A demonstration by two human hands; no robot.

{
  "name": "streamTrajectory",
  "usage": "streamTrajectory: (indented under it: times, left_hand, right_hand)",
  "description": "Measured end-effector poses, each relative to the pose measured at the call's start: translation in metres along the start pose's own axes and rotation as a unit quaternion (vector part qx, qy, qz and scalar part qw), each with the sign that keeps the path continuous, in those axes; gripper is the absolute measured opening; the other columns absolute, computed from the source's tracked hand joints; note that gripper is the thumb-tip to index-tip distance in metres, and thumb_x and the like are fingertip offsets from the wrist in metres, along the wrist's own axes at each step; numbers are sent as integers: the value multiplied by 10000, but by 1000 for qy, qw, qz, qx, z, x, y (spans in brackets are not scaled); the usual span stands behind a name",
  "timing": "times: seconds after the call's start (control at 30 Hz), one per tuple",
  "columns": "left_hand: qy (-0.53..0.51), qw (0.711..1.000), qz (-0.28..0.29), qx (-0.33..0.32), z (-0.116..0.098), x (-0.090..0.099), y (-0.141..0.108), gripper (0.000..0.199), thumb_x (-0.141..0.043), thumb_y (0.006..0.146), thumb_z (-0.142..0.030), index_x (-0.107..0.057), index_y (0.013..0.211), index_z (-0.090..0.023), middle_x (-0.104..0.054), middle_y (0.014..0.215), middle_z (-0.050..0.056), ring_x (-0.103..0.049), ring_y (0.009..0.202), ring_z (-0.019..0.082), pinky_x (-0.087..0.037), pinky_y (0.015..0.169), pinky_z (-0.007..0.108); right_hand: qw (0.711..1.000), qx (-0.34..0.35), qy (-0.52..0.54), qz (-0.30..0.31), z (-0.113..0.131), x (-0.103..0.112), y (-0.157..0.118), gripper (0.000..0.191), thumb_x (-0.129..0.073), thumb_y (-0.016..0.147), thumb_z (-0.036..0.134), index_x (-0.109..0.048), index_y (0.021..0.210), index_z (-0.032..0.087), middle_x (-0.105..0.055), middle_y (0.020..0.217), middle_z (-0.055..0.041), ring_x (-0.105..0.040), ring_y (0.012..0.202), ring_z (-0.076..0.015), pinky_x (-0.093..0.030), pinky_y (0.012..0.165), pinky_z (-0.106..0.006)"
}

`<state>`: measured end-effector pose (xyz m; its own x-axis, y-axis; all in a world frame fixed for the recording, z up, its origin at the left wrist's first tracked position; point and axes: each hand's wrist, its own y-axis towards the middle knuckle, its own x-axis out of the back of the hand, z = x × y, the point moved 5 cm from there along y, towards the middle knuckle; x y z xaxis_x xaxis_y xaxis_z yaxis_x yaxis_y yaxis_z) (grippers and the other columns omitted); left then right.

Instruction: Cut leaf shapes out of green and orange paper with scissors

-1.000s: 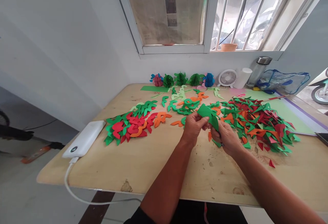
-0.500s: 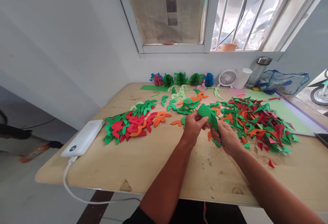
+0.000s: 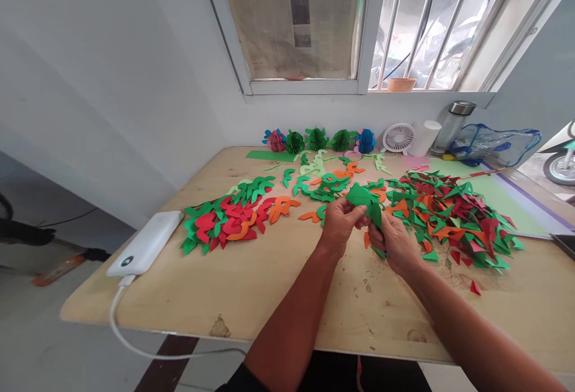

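My left hand (image 3: 339,221) pinches a folded piece of green paper (image 3: 359,195) between thumb and fingers, above the middle of the table. Close against it, my right hand (image 3: 395,242) is closed round scissors; only a small dark bit of the handle shows under the fingers, and the blades are hidden by hand and paper. A flap of the green paper hangs down between the two hands. Just beyond them lie green curved paper cutouts (image 3: 330,181) and several orange ones (image 3: 350,169).
To the right spreads a heap of green, red and orange paper scraps (image 3: 449,215). Leftward lie red cutouts (image 3: 245,215) and a white power bank (image 3: 146,242) with a cable. Along the wall stand paper honeycomb figures (image 3: 317,139), a small fan (image 3: 398,137) and a bottle (image 3: 453,125).
The green flap by my right hand has shifted slightly, and the right fingers have moved a little. Both hands stay in the same place, and the table's things have not moved.
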<state>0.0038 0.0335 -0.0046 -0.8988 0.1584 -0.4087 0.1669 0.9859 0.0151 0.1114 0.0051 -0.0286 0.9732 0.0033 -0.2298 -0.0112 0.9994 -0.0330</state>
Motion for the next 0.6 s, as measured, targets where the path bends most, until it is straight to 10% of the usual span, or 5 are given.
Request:
streamTrajectory:
  times: [0.6]
  left_hand:
    - [16, 1000, 6, 0, 1, 0, 2, 207, -703, 647, -324, -587, 653, -152, -562, 516, -14, -481, 467, 89, -360, 496, 243]
  right_hand:
    - [999, -1, -32, -12, 2, -3, -3, 479, -606, 767, 629, -486, 622, 189, -277, 408, 94, -179, 354, -45, -124, 358, -208]
